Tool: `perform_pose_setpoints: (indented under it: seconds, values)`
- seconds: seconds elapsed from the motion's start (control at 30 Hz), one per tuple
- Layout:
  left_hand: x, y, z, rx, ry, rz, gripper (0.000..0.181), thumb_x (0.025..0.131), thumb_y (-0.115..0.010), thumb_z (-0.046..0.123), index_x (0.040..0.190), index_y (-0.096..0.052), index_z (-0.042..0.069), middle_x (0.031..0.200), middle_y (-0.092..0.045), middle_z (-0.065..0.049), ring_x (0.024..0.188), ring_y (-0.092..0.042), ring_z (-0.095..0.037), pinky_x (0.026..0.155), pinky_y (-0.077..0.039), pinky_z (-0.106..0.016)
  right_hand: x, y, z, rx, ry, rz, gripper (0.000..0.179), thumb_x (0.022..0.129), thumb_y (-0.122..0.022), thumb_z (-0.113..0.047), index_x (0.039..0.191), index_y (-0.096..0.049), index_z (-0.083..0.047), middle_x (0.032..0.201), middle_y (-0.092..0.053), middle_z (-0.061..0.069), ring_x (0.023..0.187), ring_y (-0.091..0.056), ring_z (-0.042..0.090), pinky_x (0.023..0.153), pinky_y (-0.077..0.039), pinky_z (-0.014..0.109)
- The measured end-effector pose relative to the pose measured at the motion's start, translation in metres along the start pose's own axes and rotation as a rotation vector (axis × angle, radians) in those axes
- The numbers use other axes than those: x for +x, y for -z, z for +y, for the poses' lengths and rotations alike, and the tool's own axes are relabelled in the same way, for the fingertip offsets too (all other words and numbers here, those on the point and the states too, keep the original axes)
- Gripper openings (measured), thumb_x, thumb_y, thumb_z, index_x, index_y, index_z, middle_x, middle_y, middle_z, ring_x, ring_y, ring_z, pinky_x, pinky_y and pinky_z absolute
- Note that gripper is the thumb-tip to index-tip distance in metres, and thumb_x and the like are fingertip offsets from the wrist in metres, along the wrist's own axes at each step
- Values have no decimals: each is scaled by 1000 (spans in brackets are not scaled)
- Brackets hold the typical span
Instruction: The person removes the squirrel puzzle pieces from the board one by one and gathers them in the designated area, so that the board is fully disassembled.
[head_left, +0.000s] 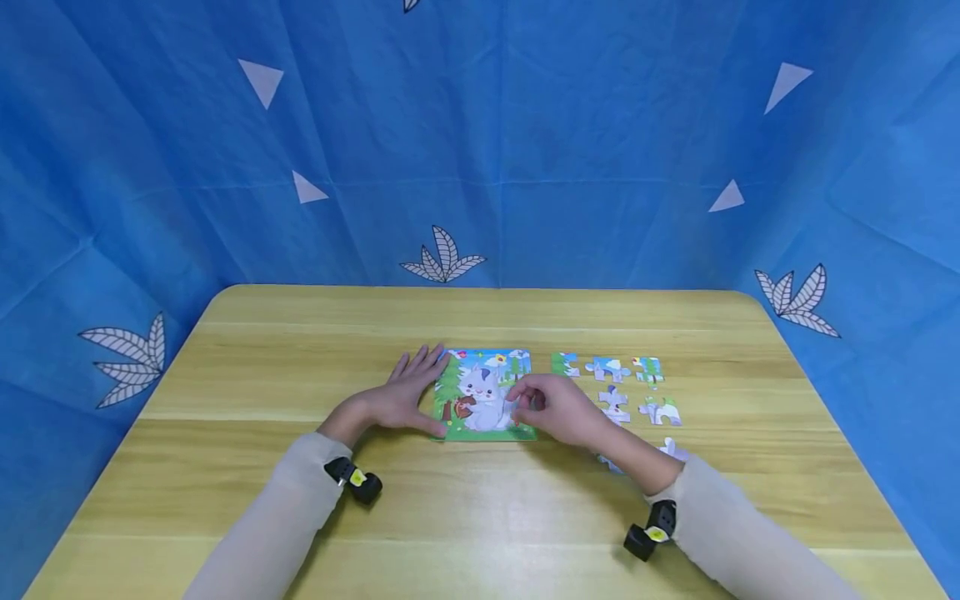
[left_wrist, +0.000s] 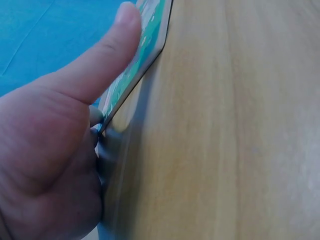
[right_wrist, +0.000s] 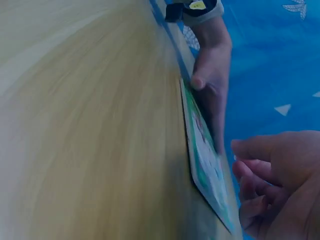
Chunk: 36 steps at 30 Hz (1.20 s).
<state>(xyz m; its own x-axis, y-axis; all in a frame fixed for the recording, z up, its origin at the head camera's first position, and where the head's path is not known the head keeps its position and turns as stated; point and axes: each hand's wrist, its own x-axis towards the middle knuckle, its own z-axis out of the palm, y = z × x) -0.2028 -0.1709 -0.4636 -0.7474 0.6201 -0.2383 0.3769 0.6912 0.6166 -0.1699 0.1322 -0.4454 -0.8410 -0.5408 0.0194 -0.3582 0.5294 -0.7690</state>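
My left hand rests along the left side of a puzzle board, its fingers spread toward the back corner and its thumb at the front corner. The left wrist view shows the thumb over the green border. The board pictures a grey squirrel with a brown acorn. Over the board's right part, my right hand curls its fingers, thumb and forefinger close together. A pale sliver of a puzzle piece shows at those fingertips in the right wrist view; most of it is hidden.
Several loose puzzle pieces lie right of the board, among them a green one, a blue one and a white one. My right hand and forearm cover part of this group. Blue cloth hangs behind the wooden table.
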Motion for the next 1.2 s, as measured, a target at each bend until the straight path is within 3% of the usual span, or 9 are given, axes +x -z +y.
perform_pose_setpoints:
  seconds: [0.23,0.43,0.7,0.93,1.2]
  values:
    - [0,3,2,-6,-7,-5,125,80,-86,45,163,-3,2,169,10,-17,154,17,-37,121,13,-55,31,-32,-11,-14,-13,15,17,88,-77,-4,105,-74,-3,81,-62,-5,70,-54,8,65,-48,22]
    - [2,3,1,2,-21,-6,126,80,-85,47,162,-2,2,169,11,-17,154,17,-37,121,13,-55,43,-49,-20,-79,-31,68,11,88,-78,-6,99,-75,-6,78,-62,-5,71,-55,7,67,-50,23]
    - [0,2,4,-4,-29,8,124,80,-86,43,162,-4,-1,169,9,-19,154,16,-39,121,12,-56,45,-52,-26,-93,-84,80,6,88,-80,-9,87,-74,-11,78,-62,-6,70,-55,8,65,-48,24]
    - [0,1,4,-10,-23,17,124,79,-87,42,162,-5,-1,169,8,-19,154,15,-39,121,12,-56,46,-53,-25,-109,-113,53,9,88,-81,-13,86,-72,-13,76,-61,-7,67,-54,7,62,-47,23]
    - [-1,0,3,-26,-42,21,124,79,-87,43,161,-6,-3,168,7,-21,153,15,-41,120,12,-58,46,-54,-24,-34,-156,62,10,87,-80,-13,88,-70,-13,79,-65,-6,72,-58,8,68,-50,28]
